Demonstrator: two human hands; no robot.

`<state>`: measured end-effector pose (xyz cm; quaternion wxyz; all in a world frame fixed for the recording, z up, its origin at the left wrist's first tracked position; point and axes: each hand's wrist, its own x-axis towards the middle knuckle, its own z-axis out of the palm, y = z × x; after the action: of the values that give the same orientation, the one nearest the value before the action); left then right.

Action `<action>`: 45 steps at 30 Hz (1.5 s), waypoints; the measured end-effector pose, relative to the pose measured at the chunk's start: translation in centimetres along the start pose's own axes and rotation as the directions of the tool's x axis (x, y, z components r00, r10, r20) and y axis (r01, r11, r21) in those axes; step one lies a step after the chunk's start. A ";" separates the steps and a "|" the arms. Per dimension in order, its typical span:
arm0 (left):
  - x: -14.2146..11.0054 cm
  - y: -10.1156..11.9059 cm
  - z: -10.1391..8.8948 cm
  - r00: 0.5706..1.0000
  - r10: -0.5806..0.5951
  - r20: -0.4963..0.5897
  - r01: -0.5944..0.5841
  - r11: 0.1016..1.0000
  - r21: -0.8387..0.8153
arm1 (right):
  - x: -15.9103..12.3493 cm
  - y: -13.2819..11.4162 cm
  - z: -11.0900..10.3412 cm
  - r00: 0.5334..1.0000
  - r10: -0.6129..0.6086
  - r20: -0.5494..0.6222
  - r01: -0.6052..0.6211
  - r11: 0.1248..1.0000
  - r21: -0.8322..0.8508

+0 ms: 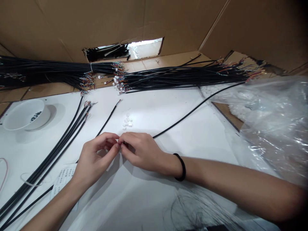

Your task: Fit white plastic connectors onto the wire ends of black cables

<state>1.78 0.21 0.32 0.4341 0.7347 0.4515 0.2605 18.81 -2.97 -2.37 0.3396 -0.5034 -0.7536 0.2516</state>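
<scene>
Our right hand point(144, 152) pinches wires point(124, 143) of a black cable point(185, 120) — left hand point(93, 158) meets it, grip unclear — bowl point(21, 116) near far-left corner of tabletop point(166, 107).

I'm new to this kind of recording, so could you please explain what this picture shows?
There is no machine: these are a person's bare hands, seen by one camera on the person's head, looking forward and down. The right hand pinches a black cable near its wire end; the left hand has its fingertips right beside it, but whether they grip it is hidden. The white table holds a white bowl and what look like white connector housings. Behind lie bundles of black cables.
</scene>
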 end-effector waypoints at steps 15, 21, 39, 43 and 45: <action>-0.1 -0.5 -0.1 0.999 0.037 0.027 -0.038 0.998 0.057 | 0.0 0.0 0.0 1.000 0.010 0.027 -0.010 1.000 -0.002; -0.2 -0.5 -0.2 0.996 0.069 0.052 -0.074 0.994 0.086 | 0.1 0.0 0.0 0.999 0.004 0.034 -0.003 1.000 -0.010; -0.2 -0.6 -0.2 0.993 0.094 0.068 -0.103 0.985 0.139 | 0.1 0.0 0.0 0.998 0.012 0.062 -0.010 0.999 -0.036; -0.1 -0.4 -0.2 0.991 0.110 0.074 -0.121 0.981 0.154 | 0.1 0.0 0.0 0.998 0.012 0.059 -0.010 0.999 -0.039; -0.1 -0.4 -0.3 0.990 0.122 0.075 -0.133 0.977 0.169 | 0.1 0.0 0.0 0.998 0.013 0.060 -0.010 0.999 -0.040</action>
<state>1.35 0.29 0.12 0.3652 0.8052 0.4102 0.2235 18.82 -2.92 -2.32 0.3051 -0.5064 -0.7656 0.2537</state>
